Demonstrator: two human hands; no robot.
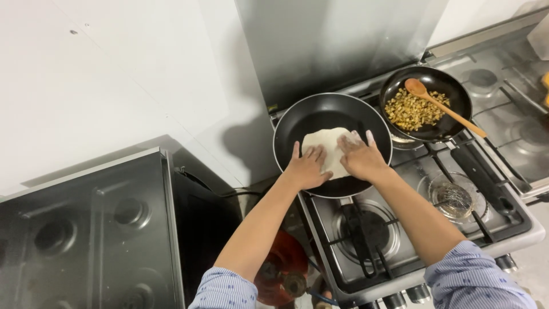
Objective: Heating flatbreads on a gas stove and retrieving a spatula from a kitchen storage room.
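Head view, looking down on a steel gas stove (509,223). Large black pan (303,117) sits on the rear-left burner. Pale flat dough (326,143) lies in the pan, toward its near side. Left hand (307,167) rests palm down on the dough's near-left edge, fingers spread flat, not closed on anything. Right hand (361,157) lies palm down on the dough's right part, fingers extended and flat. Hands are side by side, just apart, both pressing on the dough.

Smaller black pan (452,94) stands just right of the large one, holding chopped browned filling (413,109). Wooden spoon (443,106) rests in it, bowl at the upper left, handle running out over the rim to the lower right. Glass lid (452,197) lies on the front-right grate. Second, dark stove (86,234) stands at left. Red gas cylinder (283,274) sits on the floor between the two stoves. Both sleeves are blue, striped.
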